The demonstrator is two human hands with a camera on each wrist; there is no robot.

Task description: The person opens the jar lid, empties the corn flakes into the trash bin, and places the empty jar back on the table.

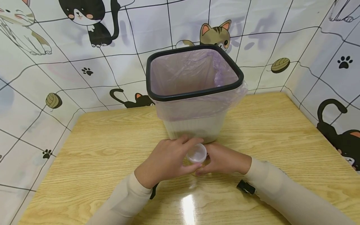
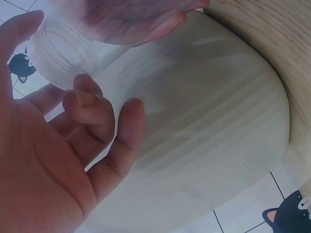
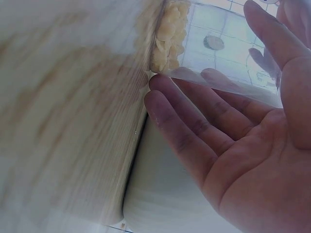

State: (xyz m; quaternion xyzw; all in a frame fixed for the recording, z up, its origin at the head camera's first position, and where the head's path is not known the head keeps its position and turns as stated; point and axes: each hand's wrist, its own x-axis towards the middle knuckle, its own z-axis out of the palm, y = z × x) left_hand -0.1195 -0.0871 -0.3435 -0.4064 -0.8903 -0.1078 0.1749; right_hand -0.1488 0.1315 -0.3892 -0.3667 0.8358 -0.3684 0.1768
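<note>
A clear plastic jar stands upright on the table, with pale yellow pieces gathered in its bottom. At its top is a clear round lid, ridged around the side in the left wrist view. My left hand holds the lid from the left, thumb on the near side and bent fingers on the far side. Lower down, my right hand wraps the jar's body from the right, its thumb in front and its fingers behind. The hands hide most of the jar in the head view.
Just behind the jar stands a pale waste bin with a black rim and a purple plastic liner folded over it. Beneath is a wood-grain table. A cat-patterned backdrop encloses the back and sides.
</note>
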